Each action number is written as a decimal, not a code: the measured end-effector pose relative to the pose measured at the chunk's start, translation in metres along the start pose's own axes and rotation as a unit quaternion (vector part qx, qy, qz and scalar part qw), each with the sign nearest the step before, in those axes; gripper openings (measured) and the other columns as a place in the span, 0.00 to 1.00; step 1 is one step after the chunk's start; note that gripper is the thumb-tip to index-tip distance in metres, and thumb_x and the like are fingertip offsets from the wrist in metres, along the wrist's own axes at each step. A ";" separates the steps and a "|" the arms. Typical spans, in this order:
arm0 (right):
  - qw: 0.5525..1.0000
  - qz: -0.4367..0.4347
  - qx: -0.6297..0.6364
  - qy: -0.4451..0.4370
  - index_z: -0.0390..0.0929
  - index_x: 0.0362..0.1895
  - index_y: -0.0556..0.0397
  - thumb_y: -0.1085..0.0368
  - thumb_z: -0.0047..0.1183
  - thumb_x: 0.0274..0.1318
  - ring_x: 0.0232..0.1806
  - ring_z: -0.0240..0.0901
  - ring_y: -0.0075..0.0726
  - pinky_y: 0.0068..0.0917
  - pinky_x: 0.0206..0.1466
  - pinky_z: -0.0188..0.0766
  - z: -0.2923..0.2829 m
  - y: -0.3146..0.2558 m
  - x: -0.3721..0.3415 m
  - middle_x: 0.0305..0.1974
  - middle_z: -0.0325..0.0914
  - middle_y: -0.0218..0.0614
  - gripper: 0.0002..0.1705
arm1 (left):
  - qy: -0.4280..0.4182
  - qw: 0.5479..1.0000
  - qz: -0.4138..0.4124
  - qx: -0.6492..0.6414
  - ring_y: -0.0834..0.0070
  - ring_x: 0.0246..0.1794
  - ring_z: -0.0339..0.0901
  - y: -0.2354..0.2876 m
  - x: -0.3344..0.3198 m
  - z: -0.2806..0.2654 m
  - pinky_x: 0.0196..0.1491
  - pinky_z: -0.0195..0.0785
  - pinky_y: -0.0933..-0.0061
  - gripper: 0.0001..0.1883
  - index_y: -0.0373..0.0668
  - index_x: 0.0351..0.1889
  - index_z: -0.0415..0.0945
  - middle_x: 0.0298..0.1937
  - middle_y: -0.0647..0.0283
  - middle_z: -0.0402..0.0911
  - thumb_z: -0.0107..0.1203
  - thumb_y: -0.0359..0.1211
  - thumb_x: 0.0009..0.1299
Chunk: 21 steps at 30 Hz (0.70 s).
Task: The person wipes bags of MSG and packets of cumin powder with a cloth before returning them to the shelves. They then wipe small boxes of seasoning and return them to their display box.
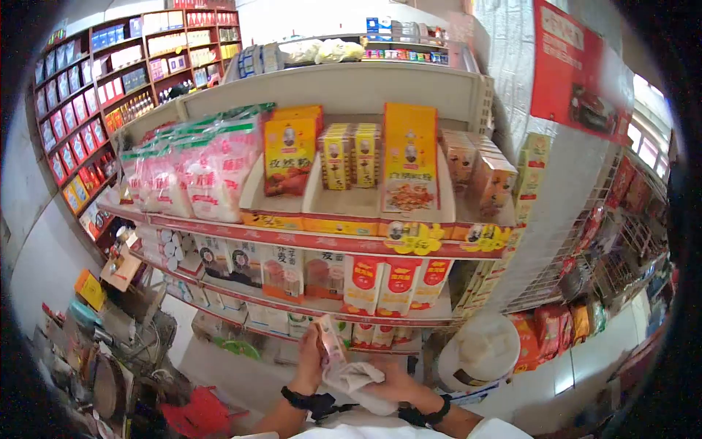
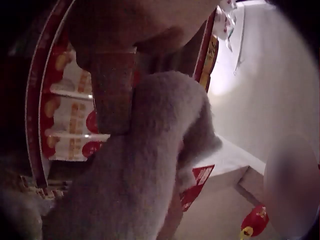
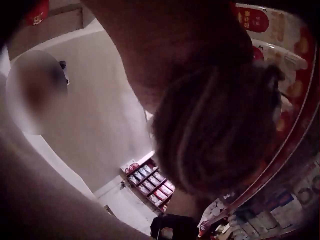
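In the head view my left hand [image 1: 309,364] grips a small, pale orange-pink pack [image 1: 331,341] upright in front of the lower shelves. A grey cloth [image 1: 352,376] bunches against the pack's lower end, and my right hand [image 1: 397,383] holds it from the other side. Seen from the left wrist, the fuzzy cloth [image 2: 150,135] lies right beside the pack [image 2: 112,95], below the left hand [image 2: 145,22]. The right wrist view is dark; there the folded cloth [image 3: 215,135] sits below the right hand [image 3: 185,45], hiding the pack.
A shop rack rises ahead; its top shelf carries white-and-pink bags [image 1: 219,172], yellow spice packets [image 1: 290,150] and wrapped small boxes [image 1: 493,179]. Red-and-white packs [image 1: 398,287] line the shelf below. A white bucket [image 1: 479,351] stands right, a red stool-like item [image 1: 197,413] lower left.
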State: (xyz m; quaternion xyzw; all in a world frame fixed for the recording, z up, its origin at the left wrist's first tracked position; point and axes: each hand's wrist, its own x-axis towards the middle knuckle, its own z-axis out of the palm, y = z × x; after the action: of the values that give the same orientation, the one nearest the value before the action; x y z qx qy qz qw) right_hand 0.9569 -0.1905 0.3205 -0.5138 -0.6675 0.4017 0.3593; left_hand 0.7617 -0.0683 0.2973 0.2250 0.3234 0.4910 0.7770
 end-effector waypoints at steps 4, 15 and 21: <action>0.999 0.026 0.035 0.028 0.80 0.51 0.58 0.65 0.68 0.53 0.50 0.80 0.39 0.35 0.55 0.75 0.033 -0.030 0.020 0.47 0.82 0.43 0.22 | 0.012 0.994 -0.078 0.080 0.77 0.38 0.80 0.034 0.001 -0.018 0.39 0.76 0.71 0.25 0.47 0.55 0.77 0.43 0.67 0.82 0.47 0.58 0.81; 0.893 0.096 0.268 0.349 0.78 0.58 0.56 0.66 0.68 0.50 0.54 0.80 0.43 0.40 0.60 0.76 0.094 -0.054 0.113 0.52 0.83 0.43 0.29 | 0.011 0.995 -0.050 0.089 0.84 0.22 0.74 0.093 -0.015 -0.046 0.19 0.65 0.76 0.18 0.49 0.51 0.77 0.32 0.73 0.80 0.49 0.52 0.81; 0.982 -0.093 -0.006 0.167 0.77 0.58 0.59 0.71 0.66 0.51 0.49 0.79 0.33 0.32 0.57 0.76 0.141 -0.023 0.129 0.47 0.83 0.38 0.27 | -0.012 0.999 0.012 -0.036 0.80 0.28 0.82 0.121 0.000 -0.096 0.22 0.72 0.78 0.20 0.47 0.54 0.78 0.40 0.68 0.84 0.50 0.52 0.82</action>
State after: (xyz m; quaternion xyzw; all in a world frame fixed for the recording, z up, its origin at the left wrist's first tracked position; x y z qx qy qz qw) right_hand 0.7943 -0.0916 0.2904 -0.5112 -0.6455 0.2714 0.4983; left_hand 0.6173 -0.0148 0.3120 0.2068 0.2933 0.5088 0.7825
